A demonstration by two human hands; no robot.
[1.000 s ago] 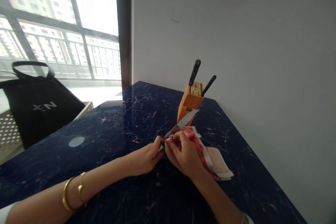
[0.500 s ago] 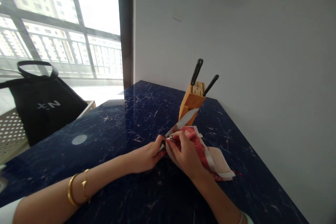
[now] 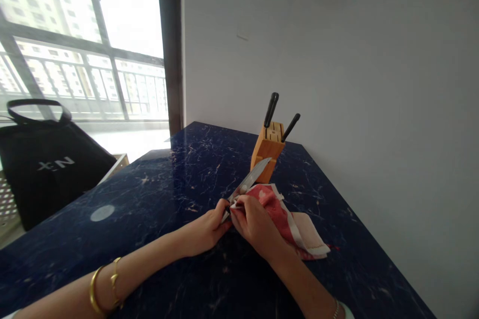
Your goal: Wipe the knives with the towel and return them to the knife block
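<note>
A kitchen knife (image 3: 256, 172) points up and away, its bright blade slanting to the right in front of the wooden knife block (image 3: 266, 150). My left hand (image 3: 207, 229) is closed around its dark handle, most of which the fingers hide. My right hand (image 3: 257, 224) pinches a red and white cloth (image 3: 272, 204) against the knife close to the handle. The rest of the cloth trails over the table to the right, beneath and beside my right wrist. Two black-handled knives stand in the block's slots.
The dark blue marbled table (image 3: 157, 184) runs to a pale wall (image 3: 318, 50) behind and on the right. A round whitish disc (image 3: 102, 213) lies on its left part. Beyond the left edge, a black bag (image 3: 56, 159) sits by a window.
The whole view has shifted, so the scene lies slightly lower and further left. Both hands keep their grip on the knife and cloth, and the blade is angled a little differently.
</note>
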